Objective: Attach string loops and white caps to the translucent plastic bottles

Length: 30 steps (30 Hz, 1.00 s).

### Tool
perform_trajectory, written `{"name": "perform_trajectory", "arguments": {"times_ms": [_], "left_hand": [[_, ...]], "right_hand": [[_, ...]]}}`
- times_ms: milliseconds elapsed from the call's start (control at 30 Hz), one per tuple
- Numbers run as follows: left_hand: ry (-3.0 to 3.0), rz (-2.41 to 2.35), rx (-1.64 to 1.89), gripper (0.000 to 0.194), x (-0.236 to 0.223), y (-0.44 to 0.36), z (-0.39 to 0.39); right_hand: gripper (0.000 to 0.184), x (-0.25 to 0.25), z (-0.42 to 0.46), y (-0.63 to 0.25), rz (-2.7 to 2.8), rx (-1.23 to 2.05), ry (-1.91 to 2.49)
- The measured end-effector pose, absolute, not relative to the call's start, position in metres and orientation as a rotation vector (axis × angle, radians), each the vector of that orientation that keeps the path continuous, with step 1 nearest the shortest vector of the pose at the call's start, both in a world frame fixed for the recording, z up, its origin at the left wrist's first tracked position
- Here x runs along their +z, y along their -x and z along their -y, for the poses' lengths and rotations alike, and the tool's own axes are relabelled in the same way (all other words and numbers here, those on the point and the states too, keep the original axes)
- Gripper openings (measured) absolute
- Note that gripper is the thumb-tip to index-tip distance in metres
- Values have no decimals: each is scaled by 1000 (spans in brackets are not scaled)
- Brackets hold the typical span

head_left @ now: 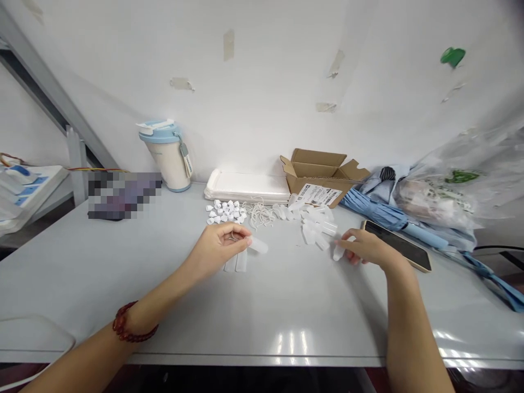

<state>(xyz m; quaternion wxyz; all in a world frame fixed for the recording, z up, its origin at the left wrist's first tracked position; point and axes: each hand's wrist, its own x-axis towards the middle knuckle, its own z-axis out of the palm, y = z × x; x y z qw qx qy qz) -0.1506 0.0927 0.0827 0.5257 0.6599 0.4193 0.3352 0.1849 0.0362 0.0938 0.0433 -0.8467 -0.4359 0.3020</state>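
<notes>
My left forearm (135, 322) lies nearest; left hand (216, 248) pinches thin cord (234, 236); at 3 o'clock, right hand (360, 248) closes narrowly on a light, stiff plastic tube (338, 252) by its end.

No readable text, the printed shipping label (317, 195) on the cardboard box (321, 169) too small to make out.

**Packing bench in a plain work room**

A long grey table (262, 311) stands against a white wall (254, 71) scarred with tape scraps. Loose plastic parts (225, 212) lie in heaps on it, a shipping box (323, 174) sits far right, and a power strip (28, 191) lies left.
</notes>
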Motion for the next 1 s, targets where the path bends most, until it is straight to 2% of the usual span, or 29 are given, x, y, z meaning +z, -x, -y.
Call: {"name": "perform_trajectory", "arguments": {"times_ms": [133,200,300,400,533,767,867,1000], "left_hand": [[-1565,-1030,819,20,85,151,-93],[-1564,-1044,819,20,87,151,-93],[-1570,-1055,813,19,88,150,-92],[-1578,-1060,799,19,89,150,-91],[-1581,-1060,796,17,90,151,-90],[-1550,-1022,768,18,90,149,-88],[-1547,-958,751,19,87,147,-87],[-1618,-864,757,20,82,147,-84]], "right_hand": [[9,94,-38,-177,1461,601,2559],[11,97,-39,-174,1307,418,2371],[18,93,-47,-165,1015,321,1888],[28,80,-59,-148,994,424,1690],[34,63,-69,-131,1069,464,1725],[27,68,-60,-116,1047,450,1557],[25,71,-52,-93,1204,672,1447],[39,68,-38,-57,1466,1164,1255]]}}
